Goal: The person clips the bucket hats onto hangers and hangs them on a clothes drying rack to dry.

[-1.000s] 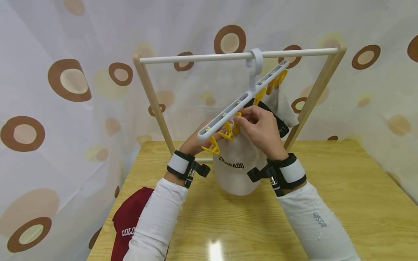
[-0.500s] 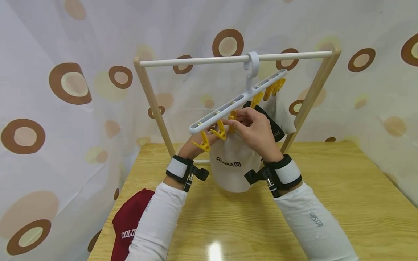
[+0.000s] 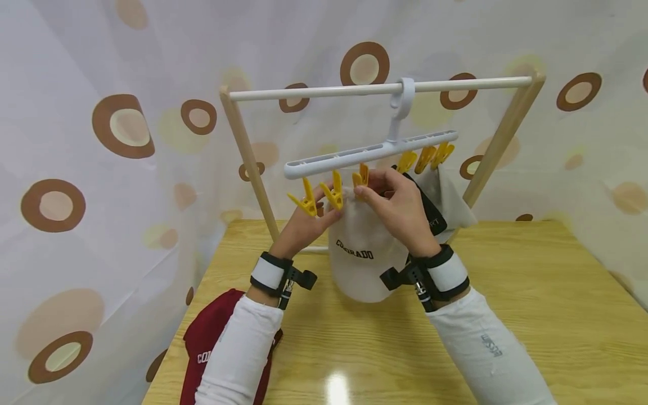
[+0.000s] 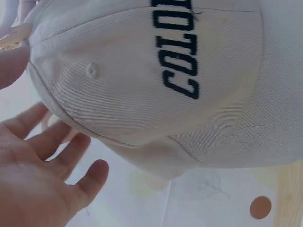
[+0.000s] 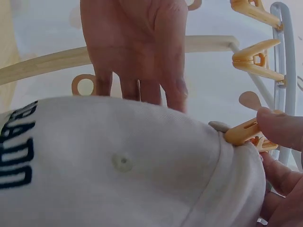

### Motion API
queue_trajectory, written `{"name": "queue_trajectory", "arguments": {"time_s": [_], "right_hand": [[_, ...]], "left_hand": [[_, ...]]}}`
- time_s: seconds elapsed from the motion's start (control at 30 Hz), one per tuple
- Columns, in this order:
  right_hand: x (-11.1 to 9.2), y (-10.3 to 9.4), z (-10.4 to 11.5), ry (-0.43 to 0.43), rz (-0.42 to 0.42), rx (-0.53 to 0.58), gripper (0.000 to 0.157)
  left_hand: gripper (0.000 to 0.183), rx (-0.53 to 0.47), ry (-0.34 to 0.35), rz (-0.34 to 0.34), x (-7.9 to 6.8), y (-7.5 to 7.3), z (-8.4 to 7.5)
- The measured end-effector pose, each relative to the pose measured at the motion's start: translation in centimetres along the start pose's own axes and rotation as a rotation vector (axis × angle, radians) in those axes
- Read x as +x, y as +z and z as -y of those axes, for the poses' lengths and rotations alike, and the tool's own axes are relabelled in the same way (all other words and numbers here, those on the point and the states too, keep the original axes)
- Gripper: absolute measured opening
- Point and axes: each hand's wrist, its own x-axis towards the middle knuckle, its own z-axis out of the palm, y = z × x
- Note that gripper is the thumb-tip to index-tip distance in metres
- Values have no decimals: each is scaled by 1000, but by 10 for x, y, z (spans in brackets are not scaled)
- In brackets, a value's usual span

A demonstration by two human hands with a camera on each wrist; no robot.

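A cream cap with COLORADO lettering hangs crown up below a white clip hanger. My right hand pinches a yellow clothespin between thumb and fingers; the clothespin's tip bites the cap's crown in the right wrist view. Left of the cap, my left hand has its fingers extended and spread apart. In the left wrist view, those fingers lie at the crown's edge, some partly behind it. Whether they touch the cloth I cannot tell. Two free yellow clothespins hang near the left hand.
The hanger hooks over a white rail on a wooden-legged rack. A black-and-grey cap hangs from clothespins at the right. On the wooden table a dark red cap lies partly under the left sleeve.
The hanger has swung from a steep diagonal to nearly parallel with the rail. My left hand has come out from behind the clothespins, downward. My right hand stays at its clothespin.
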Motion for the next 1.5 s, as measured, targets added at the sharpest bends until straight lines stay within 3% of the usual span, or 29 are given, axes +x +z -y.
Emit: {"name": "queue_trajectory", "arguments": {"time_s": [0.17,0.3,0.53,0.7,0.93,1.13,1.3,1.5], "right_hand": [[-3,0,0,-13,-18,-3,32],[-7,-1,-2,-15,-39,-6,30],[-17,-4,3,-64,-84,-17,26],[-21,-5,8,-100,-132,-24,25],[-33,-5,17,-211,-214,-21,25],[-38,-8,28,-362,-287,-10,19],[-44,-8,40,-416,-327,24,11],[-54,-4,58,-445,-360,46,8]], "left_hand": [[53,59,6,-36,-11,-1,2],[56,66,-61,-66,-30,-7,3],[57,148,-159,-65,-77,-41,-7],[49,237,-97,-129,-109,-63,-22],[37,389,1,-242,-150,-68,-29],[37,514,44,-323,-167,-69,-36],[36,510,36,-313,-177,-70,-37],[36,508,6,-351,-188,-72,-32]]}}
